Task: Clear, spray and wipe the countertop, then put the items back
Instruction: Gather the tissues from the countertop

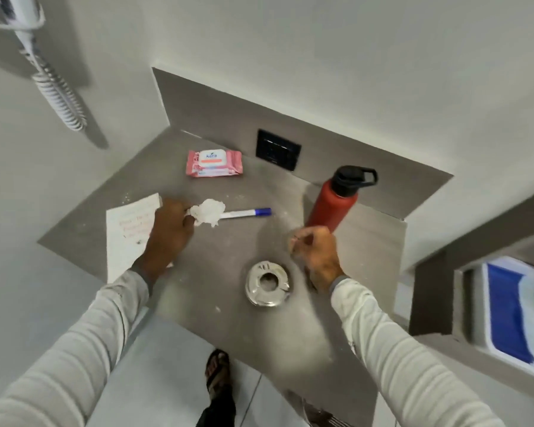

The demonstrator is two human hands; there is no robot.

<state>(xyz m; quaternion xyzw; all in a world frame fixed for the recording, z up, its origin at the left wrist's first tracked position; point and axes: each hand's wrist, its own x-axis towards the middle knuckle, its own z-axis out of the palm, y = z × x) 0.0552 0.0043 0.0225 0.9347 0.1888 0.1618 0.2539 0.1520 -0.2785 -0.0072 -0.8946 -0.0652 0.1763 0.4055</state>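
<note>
Clearing seems barely begun: the grey stone-look table carries nearly everything, with pale specks and crumbs scattered across it.

Left hand, centre-left of the frame, has its fingers curled closed, pinching a crumpled white tissue wad. The wad sits over the near end of a white pen with a blue cap, which lies flat, pointing right. Whether the hand also grips the pen I cannot tell.

Right hand, centre-right, is closed in a loose fist just in front of the base of a tall red metal bottle with a black loop lid. Something small and pale may be pinched at its fingertips (motion blur, not certain).

Other items:
- White paper sheet with red handwriting, left edge of the table, partly under the left wrist.
- Pink wet-wipe pack with a white flap, upper centre, well apart from both hands.
- Round shiny metal ashtray, lower centre, between the two forearms.

No spray bottle is in view.

Risks, as I judge them:
- The right fist is close to the upright bottle; a careless swing could tip it.
- Lifting the tissue could roll the pen toward the table's edge.
- The left sleeve could drag the paper sheet off the near edge.
- Spraying before the paper goes would soak it.
</note>
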